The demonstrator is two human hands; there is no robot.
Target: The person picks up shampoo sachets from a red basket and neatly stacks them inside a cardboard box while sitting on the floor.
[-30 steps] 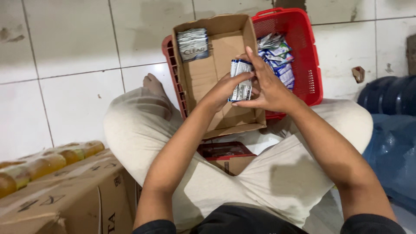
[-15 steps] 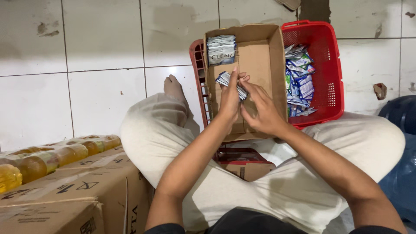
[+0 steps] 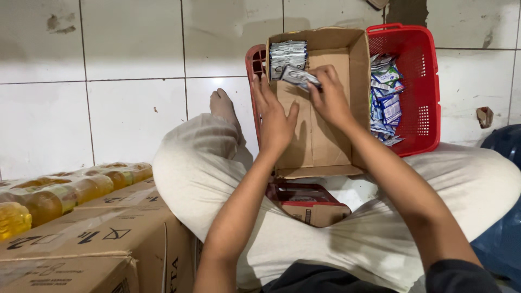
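Matt brown cardboard forms the open box, glossy foil-like plastic the sachets – the basket is shiny red perforated plastic – over smooth glazed white floor tiles and soft cloth trousers.

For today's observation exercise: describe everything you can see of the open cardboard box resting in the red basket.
The cardboard box is plain brown corrugated board, open at the top, its flaps standing up. It lies tilted in the red basket, its near end over the person's lap. Inside, a stack of silvery sachets fills the far left corner; the rest of the floor is bare. The left hand lies over its left wall, and the right hand holds a bundle of sachets inside it.
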